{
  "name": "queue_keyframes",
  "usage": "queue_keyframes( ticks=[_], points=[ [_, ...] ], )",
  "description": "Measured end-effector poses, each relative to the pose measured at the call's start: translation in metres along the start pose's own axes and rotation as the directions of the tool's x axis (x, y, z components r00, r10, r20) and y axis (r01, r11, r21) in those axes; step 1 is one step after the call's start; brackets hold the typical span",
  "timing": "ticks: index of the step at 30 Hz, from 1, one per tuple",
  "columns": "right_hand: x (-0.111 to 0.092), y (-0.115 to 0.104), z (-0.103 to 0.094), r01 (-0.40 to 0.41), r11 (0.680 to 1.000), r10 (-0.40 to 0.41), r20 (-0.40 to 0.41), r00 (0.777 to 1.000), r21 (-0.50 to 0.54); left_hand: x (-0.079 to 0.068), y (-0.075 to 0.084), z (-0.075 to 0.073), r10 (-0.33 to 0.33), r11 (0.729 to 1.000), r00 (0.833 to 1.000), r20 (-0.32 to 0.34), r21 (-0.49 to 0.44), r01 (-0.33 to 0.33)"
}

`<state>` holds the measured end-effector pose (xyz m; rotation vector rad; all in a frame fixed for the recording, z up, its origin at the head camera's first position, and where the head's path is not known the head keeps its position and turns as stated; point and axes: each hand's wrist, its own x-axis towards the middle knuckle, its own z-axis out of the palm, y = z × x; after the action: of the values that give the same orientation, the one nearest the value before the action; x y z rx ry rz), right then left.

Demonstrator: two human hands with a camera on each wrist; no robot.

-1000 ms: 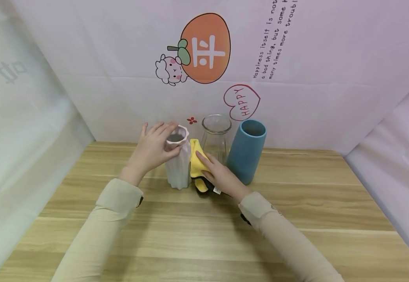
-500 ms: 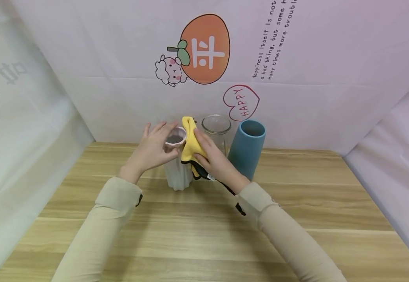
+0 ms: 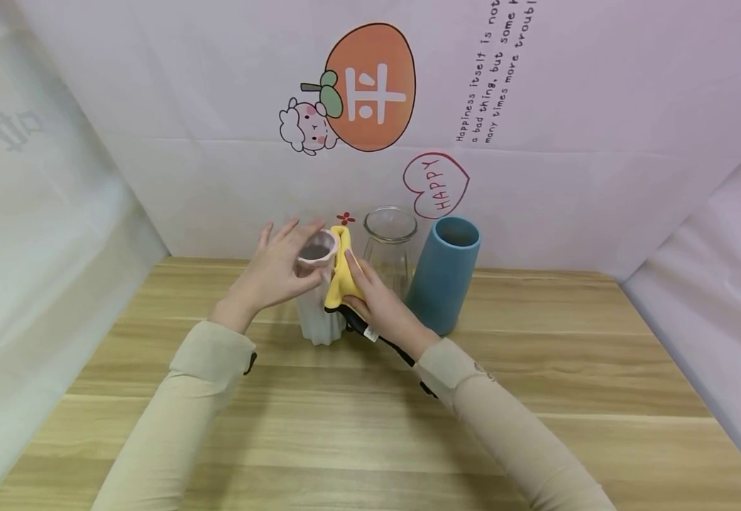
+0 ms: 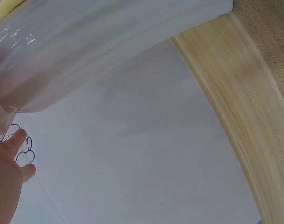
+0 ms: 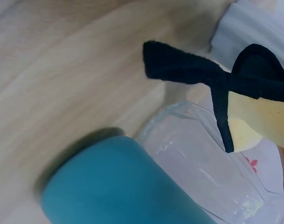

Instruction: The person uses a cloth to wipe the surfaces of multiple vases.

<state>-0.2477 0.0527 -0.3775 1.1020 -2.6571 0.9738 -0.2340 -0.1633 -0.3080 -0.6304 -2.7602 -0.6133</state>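
A white ribbed vase [image 3: 319, 312] with a wavy rim stands upright on the wooden table. My left hand [image 3: 275, 270] grips it near the rim, thumb on the front and fingers round the far side. In the left wrist view the vase [image 4: 95, 51] crosses the top, with part of the left hand [image 4: 6, 172] at the lower left. My right hand [image 3: 386, 305] holds a folded yellow cloth [image 3: 343, 280] with black edging against the vase's right side. The right wrist view shows the cloth [image 5: 258, 112] and its dark trim; most of the right hand is outside it.
A clear glass vase [image 3: 391, 255] stands behind the right hand. To its right is a tall blue vase [image 3: 443, 284], close to the right wrist. A white printed backdrop [image 3: 536, 213] rises behind the table [image 3: 345, 440].
My right hand has rubbed the cloth up towards the vase's rim, then slightly back down, ending a little further left. The left hand keeps its hold, and the vase stays in place.
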Motion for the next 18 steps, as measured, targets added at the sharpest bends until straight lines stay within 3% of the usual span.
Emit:
queue_keyframes(
  ticks=[6,10,14,18],
  points=[
    [-0.011,0.01,0.008,0.019,0.997,-0.019,0.0,1.0,-0.073,0.0,0.002,0.001,-0.011,1.0,1.0,-0.005,-0.005,0.011],
    [-0.021,0.022,0.013,0.007,0.985,0.008,0.089,0.996,-0.171,-0.001,0.001,0.001,-0.019,1.0,1.0,-0.021,0.017,0.02],
    [-0.029,0.031,0.016,-0.037,0.979,0.078,0.203,0.976,-0.2,-0.001,0.001,0.002,-0.002,0.998,0.999,-0.047,0.067,0.006],
    [-0.031,0.034,0.017,-0.029,0.982,0.068,0.2,0.977,-0.188,-0.003,0.001,0.003,-0.001,0.997,0.998,-0.063,0.083,0.006]
  ],
)
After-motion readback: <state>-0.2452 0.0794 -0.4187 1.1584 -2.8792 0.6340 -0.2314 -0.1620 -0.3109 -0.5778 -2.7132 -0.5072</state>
